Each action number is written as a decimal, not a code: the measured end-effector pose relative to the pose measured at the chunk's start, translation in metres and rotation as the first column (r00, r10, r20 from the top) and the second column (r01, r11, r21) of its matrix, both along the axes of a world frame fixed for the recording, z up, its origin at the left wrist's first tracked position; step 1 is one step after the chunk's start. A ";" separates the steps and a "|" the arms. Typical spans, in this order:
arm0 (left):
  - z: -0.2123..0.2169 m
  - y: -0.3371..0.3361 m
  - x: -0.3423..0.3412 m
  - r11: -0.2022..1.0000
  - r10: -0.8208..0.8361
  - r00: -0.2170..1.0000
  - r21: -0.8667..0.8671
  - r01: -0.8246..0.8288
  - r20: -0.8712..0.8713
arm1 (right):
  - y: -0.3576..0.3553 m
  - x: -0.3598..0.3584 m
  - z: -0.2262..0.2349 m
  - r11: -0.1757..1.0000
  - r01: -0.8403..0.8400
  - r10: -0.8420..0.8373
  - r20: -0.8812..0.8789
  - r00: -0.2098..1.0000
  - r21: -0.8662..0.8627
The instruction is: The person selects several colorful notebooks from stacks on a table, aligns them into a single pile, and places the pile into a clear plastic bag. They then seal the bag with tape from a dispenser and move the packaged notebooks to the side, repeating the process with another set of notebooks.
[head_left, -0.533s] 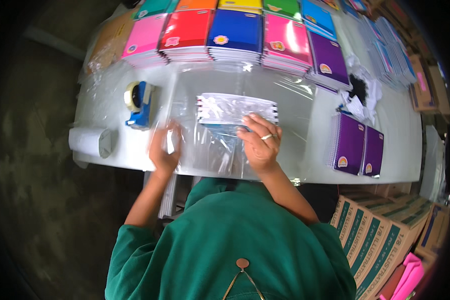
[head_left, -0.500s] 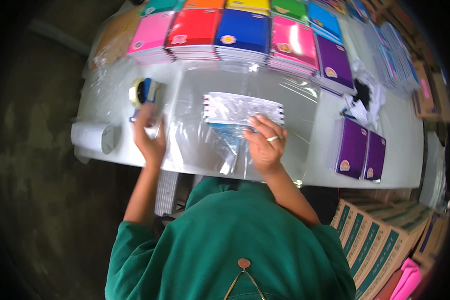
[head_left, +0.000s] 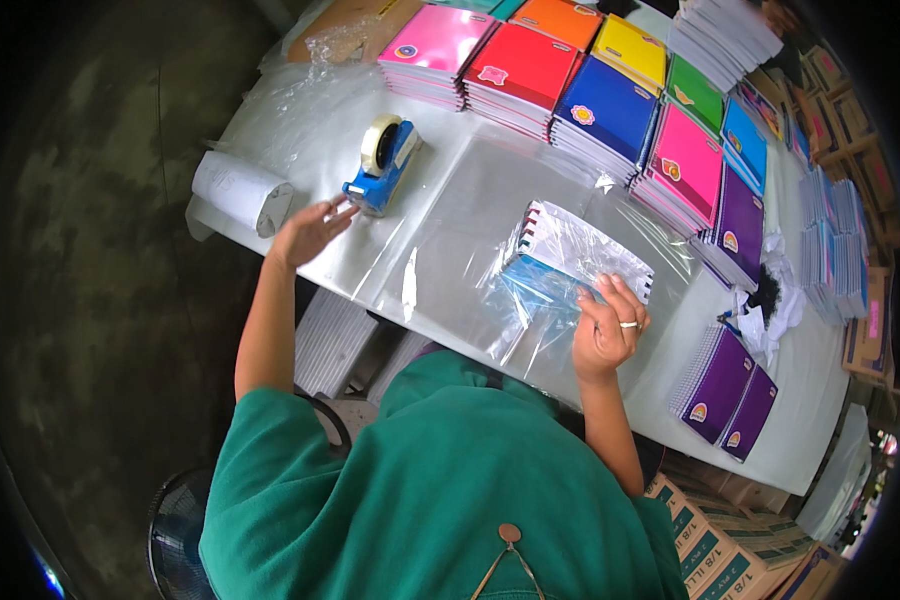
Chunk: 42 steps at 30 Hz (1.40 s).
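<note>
The left hand (head_left: 315, 232) is placed at the front end of the blue tape dispenser (head_left: 382, 172), fingers extended; whether tape is pinched cannot be told. The plastic-wrapped bundle (head_left: 575, 240) lies over the clear sheet (head_left: 450, 235), its near right edge gripped by the bent fingers of the right hand (head_left: 610, 330). Tape would best be torn cleanly while the film is held taut. The teal notebooks (head_left: 473, 5) are cut off above; film edges are lost in glare; the bundle's underside is hidden.
</note>
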<state>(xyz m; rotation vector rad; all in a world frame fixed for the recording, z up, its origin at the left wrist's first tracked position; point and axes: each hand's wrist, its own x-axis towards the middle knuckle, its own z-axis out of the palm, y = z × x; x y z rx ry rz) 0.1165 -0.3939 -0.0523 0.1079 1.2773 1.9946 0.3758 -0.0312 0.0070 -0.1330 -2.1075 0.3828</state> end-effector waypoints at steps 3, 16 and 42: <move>-0.012 0.000 0.011 0.735 0.087 0.941 -0.616 -0.283 -0.328 | 0.000 0.000 0.000 1.000 0.002 -0.002 0.000 1.000 -0.001; 0.108 0.240 0.200 0.874 -0.129 0.986 -0.481 0.063 -0.104 | 0.003 0.004 -0.005 0.998 -0.062 0.061 -0.048 0.997 -0.027; 0.040 0.199 0.138 0.914 -0.227 0.810 -0.404 -0.013 -0.540 | 0.063 0.030 -0.010 0.462 -0.283 0.539 0.013 0.842 -0.841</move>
